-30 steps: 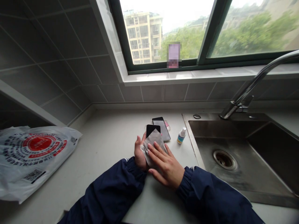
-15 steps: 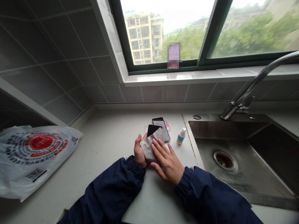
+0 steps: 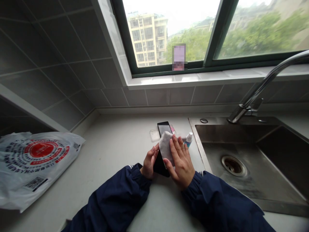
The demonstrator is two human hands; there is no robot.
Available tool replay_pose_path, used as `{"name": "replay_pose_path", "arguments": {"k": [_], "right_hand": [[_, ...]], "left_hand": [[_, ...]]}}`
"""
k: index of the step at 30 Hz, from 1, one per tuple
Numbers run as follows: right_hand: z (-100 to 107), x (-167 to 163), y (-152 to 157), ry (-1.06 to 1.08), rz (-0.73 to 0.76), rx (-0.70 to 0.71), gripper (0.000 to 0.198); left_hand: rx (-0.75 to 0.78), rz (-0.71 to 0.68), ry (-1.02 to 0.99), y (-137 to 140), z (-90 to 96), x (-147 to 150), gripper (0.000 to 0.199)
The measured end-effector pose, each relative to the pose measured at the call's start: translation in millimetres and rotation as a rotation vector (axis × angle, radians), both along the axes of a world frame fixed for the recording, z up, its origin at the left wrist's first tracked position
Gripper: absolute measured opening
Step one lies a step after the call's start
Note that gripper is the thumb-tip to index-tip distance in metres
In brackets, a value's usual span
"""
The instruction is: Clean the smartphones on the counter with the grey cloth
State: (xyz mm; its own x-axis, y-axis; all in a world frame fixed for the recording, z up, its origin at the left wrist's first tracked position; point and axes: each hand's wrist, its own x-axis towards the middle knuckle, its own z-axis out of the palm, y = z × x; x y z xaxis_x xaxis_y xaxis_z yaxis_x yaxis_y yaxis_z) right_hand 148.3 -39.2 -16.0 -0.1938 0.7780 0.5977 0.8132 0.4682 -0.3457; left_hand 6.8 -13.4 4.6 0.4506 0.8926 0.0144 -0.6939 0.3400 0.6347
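A black phone is in my left hand, whose fingers grip its left edge. Over its upper part lies a light grey cleaning cloth, with a jagged edge showing. My right hand presses the cloth onto the phone, fingers long and close together, thumb on the cloth's lower part. Just beyond, a second phone lies on the counter, partly covered by the cloth. A clear phone case is to its left, and something pink to its right. A small white spray bottle stands behind my right fingers, its lower part hidden.
On the right is a steel sink with a chrome faucet. A white plastic bag with red and black print lies at the left. The pale counter meets a tiled wall under a window.
The cloth and my right hand have slid up and to the right across the phone. More of the phone's lower part shows, and the clear case has come into view; the bottle is now partly covered.
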Motion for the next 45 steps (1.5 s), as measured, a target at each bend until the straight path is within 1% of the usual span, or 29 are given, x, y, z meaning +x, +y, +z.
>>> {"name": "replay_pose_path", "arguments": {"k": [5,9,15,23,27,31,35,40,45], "right_hand": [[0.8,0.9,2.3,0.022,0.021,0.018,0.075],[-1.6,1.5,3.1,0.035,0.055,-0.001,0.075],[-4.2,2.9,3.9,-0.016,0.119,-0.014,0.076],[-5.9,-0.9,0.1,-0.026,0.185,-0.049,0.078],[-6.2,-4.7,-5.3,-0.008,0.256,-0.090,0.078],[-6.9,-8.8,-11.6,0.043,0.340,-0.147,0.076],[-7.1,-11.4,-15.8,0.049,0.393,-0.181,0.077],[-6.8,-11.4,-15.0,0.017,0.371,-0.161,0.075],[-6.8,-9.8,-11.7,-0.003,0.287,-0.123,0.072]], "left_hand": [[0.030,0.022,0.000,-1.5,-1.1,-0.1,0.057],[0.030,0.036,-0.034,-0.9,-3.7,0.8,0.057],[-0.088,0.119,-0.031,1.9,1.0,2.0,0.062],[-0.230,0.164,-0.061,5.2,9.9,0.2,0.064],[-0.256,0.199,-0.087,8.8,12.9,-1.0,0.062],[-0.256,0.273,-0.092,13.1,15.4,-4.3,0.057],[-0.249,0.297,-0.096,16.6,18.7,-8.0,0.056],[-0.252,0.293,-0.084,17.8,16.7,-9.0,0.056],[-0.228,0.208,-0.052,15.2,11.4,-7.5,0.052]]}}
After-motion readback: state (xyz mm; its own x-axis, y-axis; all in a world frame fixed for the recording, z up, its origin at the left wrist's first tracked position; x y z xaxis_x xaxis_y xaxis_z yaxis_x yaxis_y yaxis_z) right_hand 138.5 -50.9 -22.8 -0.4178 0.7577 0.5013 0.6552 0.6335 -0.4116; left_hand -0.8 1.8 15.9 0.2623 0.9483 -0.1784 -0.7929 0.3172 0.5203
